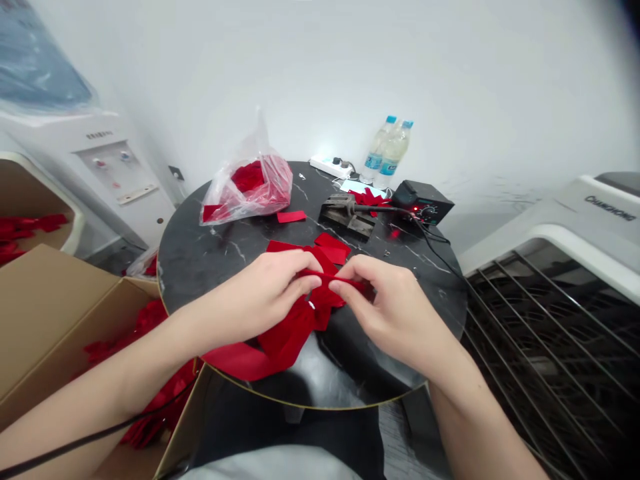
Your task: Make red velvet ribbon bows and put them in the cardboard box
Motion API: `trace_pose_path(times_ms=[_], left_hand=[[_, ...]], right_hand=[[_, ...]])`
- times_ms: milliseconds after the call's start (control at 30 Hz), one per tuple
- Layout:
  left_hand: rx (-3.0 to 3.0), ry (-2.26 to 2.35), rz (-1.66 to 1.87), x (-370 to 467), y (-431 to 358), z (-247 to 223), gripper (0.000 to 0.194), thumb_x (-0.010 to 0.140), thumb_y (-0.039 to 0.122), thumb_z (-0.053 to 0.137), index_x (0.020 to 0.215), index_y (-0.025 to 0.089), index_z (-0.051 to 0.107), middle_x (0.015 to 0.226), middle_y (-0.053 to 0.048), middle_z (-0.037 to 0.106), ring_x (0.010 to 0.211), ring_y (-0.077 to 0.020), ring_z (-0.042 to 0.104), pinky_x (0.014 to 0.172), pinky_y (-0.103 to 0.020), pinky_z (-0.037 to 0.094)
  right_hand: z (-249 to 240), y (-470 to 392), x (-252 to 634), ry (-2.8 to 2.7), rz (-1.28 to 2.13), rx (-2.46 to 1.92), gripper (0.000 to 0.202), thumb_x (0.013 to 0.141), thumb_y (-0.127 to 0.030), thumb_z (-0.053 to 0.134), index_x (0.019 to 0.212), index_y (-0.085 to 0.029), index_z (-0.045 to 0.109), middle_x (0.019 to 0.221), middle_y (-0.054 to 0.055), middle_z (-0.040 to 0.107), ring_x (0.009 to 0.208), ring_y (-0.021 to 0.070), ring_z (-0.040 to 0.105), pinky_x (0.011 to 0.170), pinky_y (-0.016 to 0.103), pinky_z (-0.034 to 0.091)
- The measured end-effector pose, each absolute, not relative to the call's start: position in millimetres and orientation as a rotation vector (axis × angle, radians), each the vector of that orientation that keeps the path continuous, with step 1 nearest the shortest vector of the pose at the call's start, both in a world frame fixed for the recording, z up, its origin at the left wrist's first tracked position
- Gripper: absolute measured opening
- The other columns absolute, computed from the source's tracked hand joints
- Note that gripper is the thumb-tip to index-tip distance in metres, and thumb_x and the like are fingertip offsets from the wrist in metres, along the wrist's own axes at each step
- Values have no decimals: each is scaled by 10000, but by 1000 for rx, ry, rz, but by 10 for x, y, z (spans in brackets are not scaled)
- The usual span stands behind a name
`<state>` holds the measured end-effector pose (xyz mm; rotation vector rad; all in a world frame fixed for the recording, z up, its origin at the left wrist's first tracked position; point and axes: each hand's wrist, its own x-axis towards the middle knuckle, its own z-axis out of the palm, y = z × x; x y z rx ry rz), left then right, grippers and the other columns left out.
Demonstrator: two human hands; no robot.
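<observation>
A narrow strip of red fabric (326, 275) is stretched between my two hands above the table's middle. My left hand (287, 287) pinches its left end between thumb and fingers. The right end is pinched the same way by my right hand (373, 287). Below and around the hands lies a pile of red fabric pieces (287, 337), reaching over the near left edge of the round black table (187, 260). Something small and white shows on the pile under my left thumb; it is too small to name.
A plastic bag of red pieces (260, 190) stands at the back left. Behind on the right are a dark metal stand (350, 217), a black box with a lit red light (425, 202), a power strip (330, 165) and bottles (393, 153). An open carton (65, 313) sits at lower left.
</observation>
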<state>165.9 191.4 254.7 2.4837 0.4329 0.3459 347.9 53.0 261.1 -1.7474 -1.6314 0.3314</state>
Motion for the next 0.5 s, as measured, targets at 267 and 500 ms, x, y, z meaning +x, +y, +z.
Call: trace_pose_path(times_ms=[267, 500], left_hand=[[2459, 636, 126, 1790, 1933, 2068, 339, 913, 353, 662, 1191, 182, 754, 1068, -99, 775, 984, -276, 701, 908, -369, 490], [2056, 491, 135, 1633, 2074, 2490, 288, 927, 435, 639, 994, 182, 761, 897, -27, 754, 755, -167, 645, 675, -258, 471]], right_hand=[[1945, 90, 3475, -1363, 823, -1804, 219, 1084, -387, 508, 934, -237, 560, 972, -9, 675, 860, 169, 609, 770, 289, 432], [1967, 257, 3324, -1425, 723, -1518, 218, 1095, -395, 490, 945, -237, 509, 1135, 52, 636, 1127, 229, 586, 972, 360, 424]])
